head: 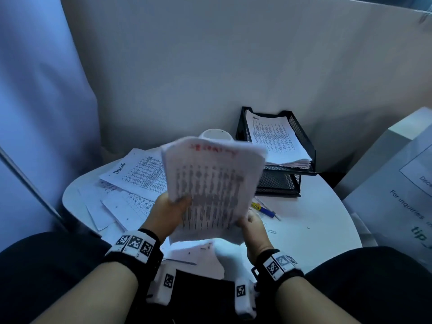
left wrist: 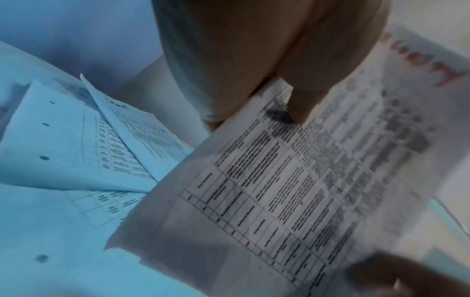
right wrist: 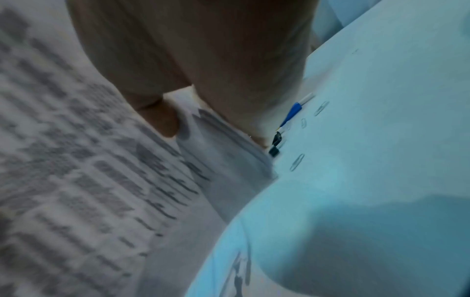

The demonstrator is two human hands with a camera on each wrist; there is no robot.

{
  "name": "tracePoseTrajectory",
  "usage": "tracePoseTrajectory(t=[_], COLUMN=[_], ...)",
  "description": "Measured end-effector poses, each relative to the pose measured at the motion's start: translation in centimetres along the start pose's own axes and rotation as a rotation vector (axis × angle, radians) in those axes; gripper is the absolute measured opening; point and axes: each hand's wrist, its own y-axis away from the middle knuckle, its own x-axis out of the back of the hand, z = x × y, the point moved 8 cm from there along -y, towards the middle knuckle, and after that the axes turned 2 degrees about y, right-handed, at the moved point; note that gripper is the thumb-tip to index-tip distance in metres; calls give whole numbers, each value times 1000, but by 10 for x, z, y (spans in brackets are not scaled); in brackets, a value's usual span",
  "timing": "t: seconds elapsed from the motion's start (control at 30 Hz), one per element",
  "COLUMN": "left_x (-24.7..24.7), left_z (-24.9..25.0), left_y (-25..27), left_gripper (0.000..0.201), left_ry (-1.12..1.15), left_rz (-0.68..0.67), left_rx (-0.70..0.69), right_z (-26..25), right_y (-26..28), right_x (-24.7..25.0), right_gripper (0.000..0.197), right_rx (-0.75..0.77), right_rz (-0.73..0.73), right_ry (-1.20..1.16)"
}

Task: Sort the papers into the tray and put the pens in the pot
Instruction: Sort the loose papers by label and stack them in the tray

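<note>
I hold a stack of printed papers (head: 210, 185) with red writing on top, lifted above the white round table (head: 315, 220). My left hand (head: 169, 210) grips its left edge, thumb on the top sheet (left wrist: 300, 160). My right hand (head: 251, 226) grips the lower right corner (right wrist: 223, 152). The black mesh tray (head: 301, 136) stands at the back right with papers in its upper tier. A white pot (head: 216, 134) peeks out behind the stack. A blue pen (head: 265, 209) (right wrist: 292, 112) lies on the table to the right of the stack. Loose papers (head: 135, 176) (left wrist: 76, 144) lie at the left.
Paper clips (head: 271, 231) (right wrist: 297, 161) and small dark bits (right wrist: 276, 143) lie near the pen. A grey partition (head: 210, 66) closes the back. A large white box with print (head: 397, 183) stands at the right. More sheets (head: 201, 253) hang over the near table edge.
</note>
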Motion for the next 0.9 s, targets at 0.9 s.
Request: tracePoseTrajectory(t=[0.9], left_x=[4], left_z=[-5], left_y=[-15], left_gripper=[17], left_ry=[-183], left_rz=[-130], left_rx=[101], right_z=[80], right_y=[-28], right_x=[70], right_gripper=[7], right_rx=[-423], right_rz=[241], right_ry=[-623])
